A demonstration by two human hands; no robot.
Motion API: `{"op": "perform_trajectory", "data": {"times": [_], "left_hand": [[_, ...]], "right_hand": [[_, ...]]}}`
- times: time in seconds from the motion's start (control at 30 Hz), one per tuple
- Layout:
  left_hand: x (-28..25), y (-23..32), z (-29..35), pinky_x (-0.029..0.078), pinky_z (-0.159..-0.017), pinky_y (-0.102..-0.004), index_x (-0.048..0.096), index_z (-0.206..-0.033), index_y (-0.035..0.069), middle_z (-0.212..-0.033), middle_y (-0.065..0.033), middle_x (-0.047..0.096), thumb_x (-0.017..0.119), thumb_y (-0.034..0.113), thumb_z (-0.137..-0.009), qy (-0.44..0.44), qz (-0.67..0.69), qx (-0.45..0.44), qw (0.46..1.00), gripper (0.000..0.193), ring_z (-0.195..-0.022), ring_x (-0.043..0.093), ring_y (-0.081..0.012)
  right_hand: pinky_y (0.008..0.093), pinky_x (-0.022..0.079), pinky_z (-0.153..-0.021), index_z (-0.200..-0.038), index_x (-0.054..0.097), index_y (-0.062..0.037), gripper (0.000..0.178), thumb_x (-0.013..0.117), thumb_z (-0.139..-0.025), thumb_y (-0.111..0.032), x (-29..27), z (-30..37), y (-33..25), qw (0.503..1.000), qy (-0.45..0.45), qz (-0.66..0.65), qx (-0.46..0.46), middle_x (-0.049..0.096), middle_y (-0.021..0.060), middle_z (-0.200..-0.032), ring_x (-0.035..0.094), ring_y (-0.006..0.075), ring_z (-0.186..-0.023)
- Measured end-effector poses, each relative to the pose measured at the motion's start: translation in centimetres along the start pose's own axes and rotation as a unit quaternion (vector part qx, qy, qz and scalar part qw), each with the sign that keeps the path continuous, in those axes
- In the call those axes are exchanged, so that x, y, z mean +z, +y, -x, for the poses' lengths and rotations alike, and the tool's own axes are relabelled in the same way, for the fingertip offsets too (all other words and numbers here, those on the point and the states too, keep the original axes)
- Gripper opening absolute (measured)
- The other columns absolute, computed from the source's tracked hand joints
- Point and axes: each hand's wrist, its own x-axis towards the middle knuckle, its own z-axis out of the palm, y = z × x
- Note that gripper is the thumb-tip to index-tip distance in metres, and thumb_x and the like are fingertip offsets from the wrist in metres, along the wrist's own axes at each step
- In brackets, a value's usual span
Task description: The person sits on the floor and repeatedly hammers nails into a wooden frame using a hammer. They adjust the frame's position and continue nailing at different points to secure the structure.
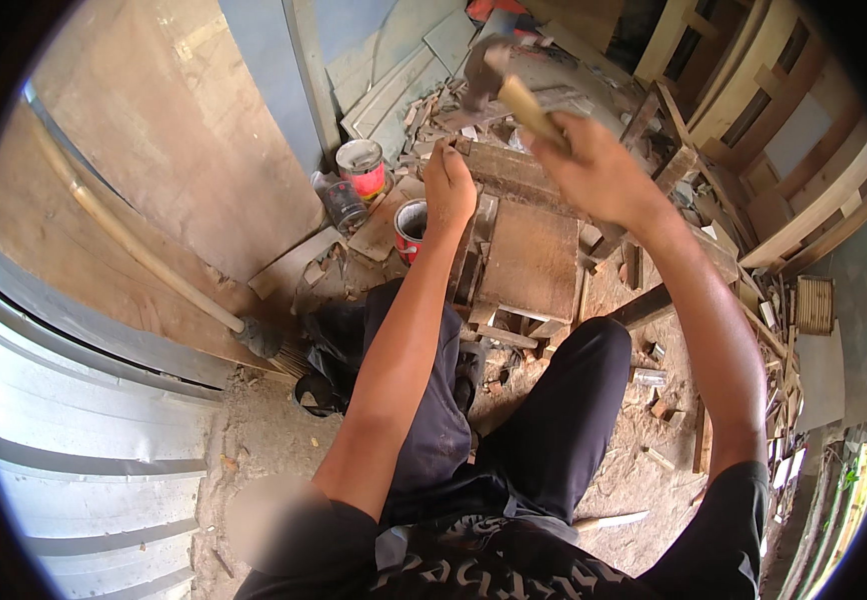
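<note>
My right hand (594,168) grips the pale wooden handle of a hammer (526,104). The hammer is raised, and its dark head is smeared by motion. Lower and to the left, my left hand (449,188) is closed, its fingertips at the left end of a thick wooden beam (514,168). What those fingers pinch, if anything, is too small to make out. Just in front of my knees, a low wooden stool (531,262) stands beside the beam.
Paint cans (361,168) stand left of the beam, with another red can (412,228) close to my left forearm. Wood scraps (424,110) litter the floor. A knife-like blade (611,520) lies by my right thigh. Wooden frames (754,90) lean at the right; a broom (144,238) leans at left.
</note>
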Motion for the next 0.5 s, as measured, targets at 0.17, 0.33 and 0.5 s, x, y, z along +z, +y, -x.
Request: {"op": "perform_trajectory", "data": {"times": [0.17,0.33,0.5], "left_hand": [[0.4,0.1,0.3,0.042,-0.064,-0.0478,0.053,-0.094,-0.007,-0.069,-0.0231,0.052,0.036,0.021,-0.100,-0.006,0.010,-0.015,1.000,0.033,-0.064,0.050,-0.0390],[-0.1,0.7,0.3,0.043,-0.064,-0.0468,0.055,-0.097,-0.008,-0.072,-0.0246,0.055,0.034,0.022,-0.102,-0.005,0.001,-0.013,1.000,0.036,-0.066,0.055,-0.0382],[0.7,0.7,0.5,0.044,-0.069,-0.0505,0.055,-0.098,-0.007,-0.077,-0.0286,0.056,0.034,0.022,-0.101,0.003,-0.002,-0.018,1.000,0.036,-0.072,0.055,-0.0464]], "right_hand": [[0.0483,0.051,-0.069,-0.099,0.061,0.0074,0.043,0.060,-0.098,-0.036,1.5,1.4,0.5,0.993,0.090,-0.073,0.014,0.066,0.0279,-0.083,0.066,0.0486,-0.077],[0.0491,0.050,-0.076,-0.104,0.059,0.0083,0.043,0.060,-0.097,-0.034,0.7,0.4,0.6,0.998,-0.051,0.030,0.011,0.066,0.0317,-0.089,0.066,0.0475,-0.086],[0.0487,0.049,-0.076,-0.104,0.059,0.0087,0.043,0.056,-0.099,-0.034,1.0,1.1,-0.1,0.998,0.043,-0.039,0.029,0.066,0.0281,-0.085,0.067,0.0426,-0.081]]}}
